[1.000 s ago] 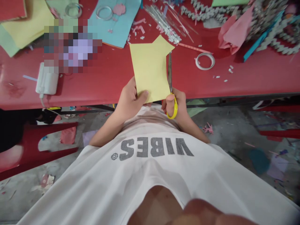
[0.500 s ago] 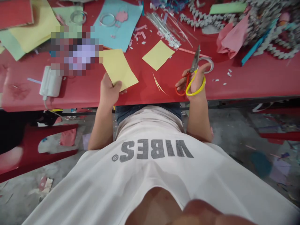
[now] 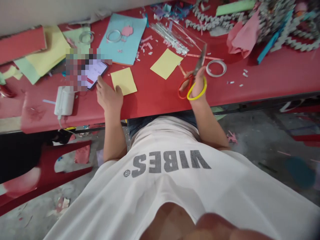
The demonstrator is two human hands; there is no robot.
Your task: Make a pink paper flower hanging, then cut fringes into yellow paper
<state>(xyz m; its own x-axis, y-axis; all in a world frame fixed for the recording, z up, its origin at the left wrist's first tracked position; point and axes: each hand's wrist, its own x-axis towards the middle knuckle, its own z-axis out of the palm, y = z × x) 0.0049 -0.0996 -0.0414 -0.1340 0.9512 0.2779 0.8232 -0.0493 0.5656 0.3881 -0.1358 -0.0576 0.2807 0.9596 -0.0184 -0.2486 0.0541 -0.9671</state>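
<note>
Holding scissors (image 3: 201, 59), right fingers (image 3: 185, 83) half-curled.

You see 2 bare hands, 1 left hand (image 3: 110, 95) and 1 right hand (image 3: 196, 85). Near them, you have 1 pair of scissors (image 3: 200, 59) with red and yellow handles, and 2 small 4-cornered yellow paper pieces (image 3: 125, 81). Across the red table (image 3: 152, 100), you count 3 round pale rings (image 3: 216, 76), 1 lit rectangular phone (image 3: 96, 70), 1 white rounded box (image 3: 64, 101) and 1 pink flower-shaped cutout (image 3: 127, 31).
</note>
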